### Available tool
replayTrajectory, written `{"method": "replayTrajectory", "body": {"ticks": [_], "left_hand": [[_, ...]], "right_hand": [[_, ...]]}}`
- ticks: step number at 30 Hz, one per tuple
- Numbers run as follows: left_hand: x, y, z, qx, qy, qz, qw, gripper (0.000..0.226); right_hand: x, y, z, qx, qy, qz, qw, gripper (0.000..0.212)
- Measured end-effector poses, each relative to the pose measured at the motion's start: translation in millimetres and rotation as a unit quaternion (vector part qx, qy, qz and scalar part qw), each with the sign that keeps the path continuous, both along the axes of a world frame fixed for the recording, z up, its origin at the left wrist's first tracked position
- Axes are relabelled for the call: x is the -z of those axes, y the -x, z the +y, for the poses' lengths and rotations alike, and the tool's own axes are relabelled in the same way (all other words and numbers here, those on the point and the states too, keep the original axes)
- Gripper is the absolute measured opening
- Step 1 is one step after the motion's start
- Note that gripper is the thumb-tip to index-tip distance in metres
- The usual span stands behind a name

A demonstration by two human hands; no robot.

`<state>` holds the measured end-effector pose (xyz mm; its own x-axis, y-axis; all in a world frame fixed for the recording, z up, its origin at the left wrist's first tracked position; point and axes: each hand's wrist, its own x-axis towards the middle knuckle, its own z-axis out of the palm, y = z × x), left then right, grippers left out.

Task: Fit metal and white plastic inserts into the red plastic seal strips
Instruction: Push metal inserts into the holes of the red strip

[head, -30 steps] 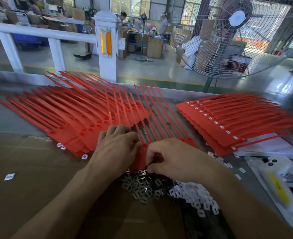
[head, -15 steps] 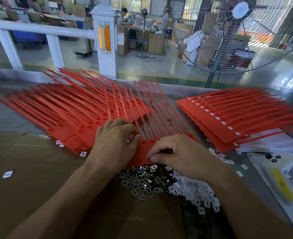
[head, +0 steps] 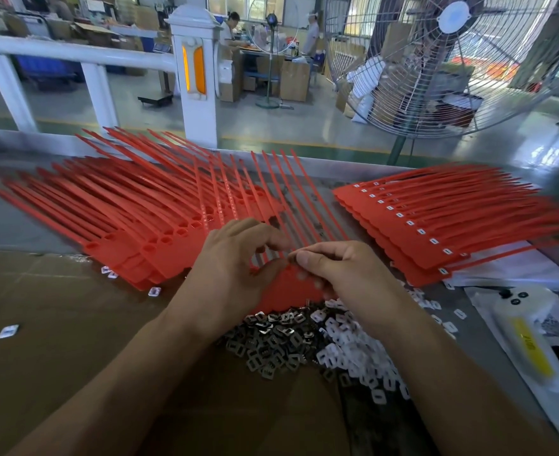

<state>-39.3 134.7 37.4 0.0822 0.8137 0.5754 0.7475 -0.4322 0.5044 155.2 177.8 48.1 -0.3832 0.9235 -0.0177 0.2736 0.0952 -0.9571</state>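
A joined set of red seal strips (head: 291,284) lies at the table's centre, tails pointing away from me. My left hand (head: 235,271) holds its flat head end, thumb on the plastic and fingers curled above. My right hand (head: 344,271) pinches the same head end from the right, thumb tip at the sockets. Whether an insert sits under the fingers is hidden. Below the hands lie a heap of metal inserts (head: 271,340) and a heap of white plastic inserts (head: 353,353).
A fanned pile of red strips with open sockets (head: 123,218) lies at the left. A stack with white inserts fitted (head: 436,222) lies at the right on white paper. Cardboard (head: 57,324) covers the near table. A white device (head: 528,340) sits right. A fan (head: 452,60) stands behind.
Both hands have lifted slightly and shifted along the strip set's head end. My right thumb now sits higher on the sockets, and the left fingers have spread apart.
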Motion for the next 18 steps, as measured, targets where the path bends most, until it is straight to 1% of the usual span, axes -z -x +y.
{"method": "replayTrajectory", "body": {"ticks": [5, 7, 10, 13, 15, 18], "left_hand": [[-1.1, -3.0, -0.9, 0.000, -0.024, 0.051, 0.998, 0.015], [-1.5, -2.6, -0.9, -0.008, -0.028, 0.055, 0.998, 0.014], [-2.2, -3.3, -0.8, -0.008, -0.034, 0.015, 0.999, 0.009], [-1.9, -2.0, -0.1, -0.015, -0.024, -0.034, 0.999, 0.004], [-1.3, -0.3, 0.5, -0.007, -0.011, -0.067, 0.998, 0.004], [0.0, -0.9, 1.5, 0.000, 0.007, -0.088, 0.996, 0.009]], "right_hand": [[4.2, 3.2, 2.2, -0.014, 0.036, 0.041, 0.998, 0.015], [6.0, 3.3, 3.7, -0.018, 0.048, 0.059, 0.997, 0.016], [6.4, 3.9, 2.7, -0.015, 0.014, 0.050, 0.999, 0.017], [5.6, 4.2, 1.8, 0.002, -0.049, 0.028, 0.998, 0.008], [4.6, 5.2, 0.7, 0.001, -0.067, 0.024, 0.997, 0.005], [2.7, 7.0, -1.4, 0.002, -0.095, 0.002, 0.995, 0.006]]}}
